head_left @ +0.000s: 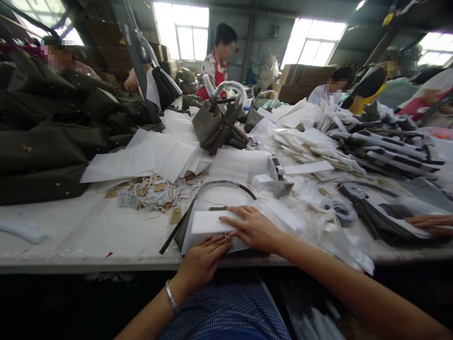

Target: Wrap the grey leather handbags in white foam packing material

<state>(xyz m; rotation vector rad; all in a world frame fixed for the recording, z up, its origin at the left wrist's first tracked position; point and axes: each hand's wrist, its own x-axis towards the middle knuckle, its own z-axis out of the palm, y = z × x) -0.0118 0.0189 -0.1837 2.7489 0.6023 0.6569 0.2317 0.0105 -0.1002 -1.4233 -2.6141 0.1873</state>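
A dark olive handbag [182, 231] lies on the table in front of me, its wrapped handle [226, 182] arching away from me. White foam sheet [208, 222] covers much of its face. My right hand [253, 229] rests on the right part of that sheet with its fingers spread. Along the sheet's near edge lies my left hand [207, 255], fingers outstretched and close together, tips beside a small metal clasp [227, 234]. The bag's underside and part of its near side are hidden by my hands.
Dark bags [38, 151] are heaped at left. Beyond my bag lie string tags [155, 193], foam sheets [166, 151], a tape dispenser [279, 177] and another handbag [215, 123]. At right, a co-worker's hand [433, 224] touches another bag [382, 217]. Several people work across the table.
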